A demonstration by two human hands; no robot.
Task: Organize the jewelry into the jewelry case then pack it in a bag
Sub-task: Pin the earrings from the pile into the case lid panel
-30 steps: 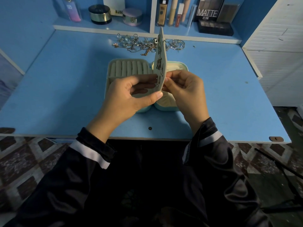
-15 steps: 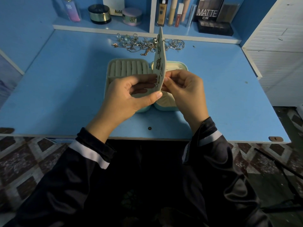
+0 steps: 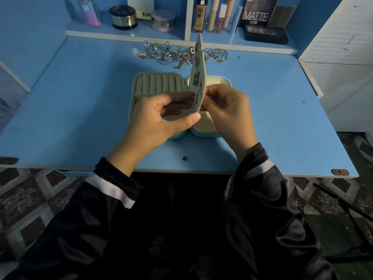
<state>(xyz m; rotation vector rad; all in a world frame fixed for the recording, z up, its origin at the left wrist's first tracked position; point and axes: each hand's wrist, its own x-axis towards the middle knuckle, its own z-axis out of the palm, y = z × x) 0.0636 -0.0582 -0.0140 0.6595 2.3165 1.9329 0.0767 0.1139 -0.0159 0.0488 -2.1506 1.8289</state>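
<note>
The left-hand fingers lie flat on the left face of the earring panel, with the thumb pressed against its near lower corner, so the left hand clamps the panel. On the opposite side, the right-hand fingers are curled, with thumb and forefinger closed together against the right face of the panel near its lower edge. Whether they also pinch a smaller item cannot be told. The right hand is otherwise clear of the case. The panel stands nearly upright, edge-on to the camera, with several small earrings fixed to its left face. It rises from the middle of the open jewelry case, which lies flat on the blue table. The left half shows a row of ring rolls; the right half is partly hidden behind the right hand. A pile of loose jewelry lies on the table just beyond the case, near the shelf holding cosmetics.
</note>
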